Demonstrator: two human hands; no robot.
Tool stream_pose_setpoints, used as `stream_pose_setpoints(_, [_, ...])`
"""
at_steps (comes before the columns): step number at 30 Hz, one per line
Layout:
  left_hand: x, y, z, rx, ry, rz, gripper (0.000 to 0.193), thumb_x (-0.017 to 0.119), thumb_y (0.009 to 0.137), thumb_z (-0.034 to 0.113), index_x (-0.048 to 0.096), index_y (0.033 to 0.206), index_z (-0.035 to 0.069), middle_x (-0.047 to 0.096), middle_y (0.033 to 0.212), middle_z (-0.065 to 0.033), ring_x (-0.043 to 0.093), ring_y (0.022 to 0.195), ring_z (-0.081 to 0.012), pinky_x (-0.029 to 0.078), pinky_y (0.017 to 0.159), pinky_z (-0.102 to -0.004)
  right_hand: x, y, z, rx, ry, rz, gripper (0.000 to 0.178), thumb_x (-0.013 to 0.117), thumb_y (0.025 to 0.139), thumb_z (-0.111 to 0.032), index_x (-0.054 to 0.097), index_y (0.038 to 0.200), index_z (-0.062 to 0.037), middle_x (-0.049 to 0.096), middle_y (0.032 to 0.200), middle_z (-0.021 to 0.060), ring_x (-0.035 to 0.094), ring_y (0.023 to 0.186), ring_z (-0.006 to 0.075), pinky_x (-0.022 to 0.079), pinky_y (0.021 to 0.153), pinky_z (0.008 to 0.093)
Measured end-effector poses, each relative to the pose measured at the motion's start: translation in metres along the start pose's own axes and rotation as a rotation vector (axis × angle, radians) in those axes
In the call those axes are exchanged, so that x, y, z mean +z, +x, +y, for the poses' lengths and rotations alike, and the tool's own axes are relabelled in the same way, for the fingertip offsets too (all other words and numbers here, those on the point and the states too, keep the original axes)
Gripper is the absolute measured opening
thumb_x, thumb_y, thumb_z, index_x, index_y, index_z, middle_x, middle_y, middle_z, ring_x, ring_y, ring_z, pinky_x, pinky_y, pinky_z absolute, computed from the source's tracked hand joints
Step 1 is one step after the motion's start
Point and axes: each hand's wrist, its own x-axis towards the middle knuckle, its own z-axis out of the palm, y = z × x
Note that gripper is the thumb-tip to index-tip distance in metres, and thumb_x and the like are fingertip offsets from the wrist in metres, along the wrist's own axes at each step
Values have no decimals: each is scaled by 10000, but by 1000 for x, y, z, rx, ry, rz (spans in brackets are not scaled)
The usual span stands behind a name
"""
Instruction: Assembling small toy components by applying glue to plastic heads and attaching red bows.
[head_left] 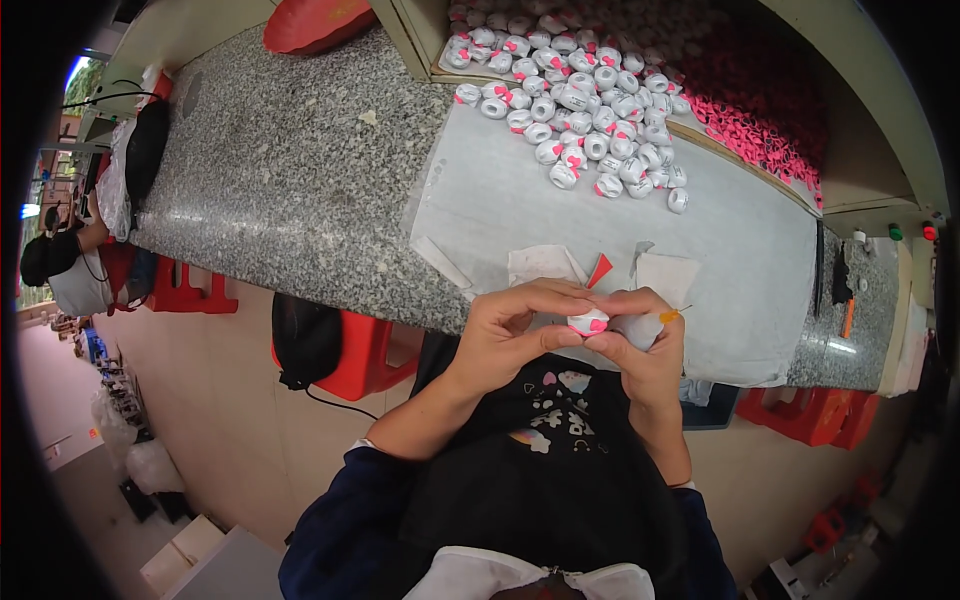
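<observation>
Pinching one small, white, rounded piece with a bright pink patch (588,323) between thumb and fingers, the left hand (505,335) in the head view, the only one, holds it before the person's body, above the near edge of one grey, speckled stone counter (290,150). The right hand (648,345) grasps one whitish, translucent bottle with an orange tip and a thin needle (640,328), the tip pointing right, while its thumb and fingertips meet the piece from the right; whether they press on it, I cannot tell. Just beyond the two hands, on one pale grey covering sheet (740,300), lie two white paper scraps, one to the left (543,263) and one to the right (668,277), with one narrow red pointed strip (599,270) between. Farther back spreads a heap of similar white rounded pieces (597,146), dozens, too crowded to count; beside it on the right is one pile of tiny bright pink parts (765,130), likewise uncountable. One red shallow dish (318,24) sits at the counter's far left. Below the counter's near edge, one black bag (306,338) hangs against one red plastic stool (375,358).
</observation>
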Motion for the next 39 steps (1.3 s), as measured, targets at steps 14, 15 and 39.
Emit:
stream_pose_setpoints(14, [1, -1, 0, 66, 322, 5, 289, 551, 684, -85, 528, 970, -55, 541, 982, -165, 510, 942, -212, 374, 833, -309, -3, -2, 2, 16, 0, -13, 231, 582, 678, 63, 539, 900, 14, 568, 763, 40, 514, 681, 65, 406, 613, 190])
stream_pose_setpoints(15, [3, -1, 0, 25, 247, 27, 277, 562, 691, -59, 539, 967, -36, 552, 964, -132, 511, 929, -184, 378, 820, -284, -3, -1, 1, 16, 0, -13, 231, 582, 678, 63, 539, 900, 14, 568, 763, 40, 514, 681, 65, 406, 613, 190])
stream_pose_setpoints(39, [-80, 60, 70, 230, 817, 298, 180, 566, 743, 86, 542, 901, 1, 564, 893, -65, 531, 835, -135, 408, 761, -261, 8, 10, -8, 2, -114, 40, 359, 589, 618, 50, 510, 967, 25, 569, 782, 88, 477, 599, 79, 393, 557, 193])
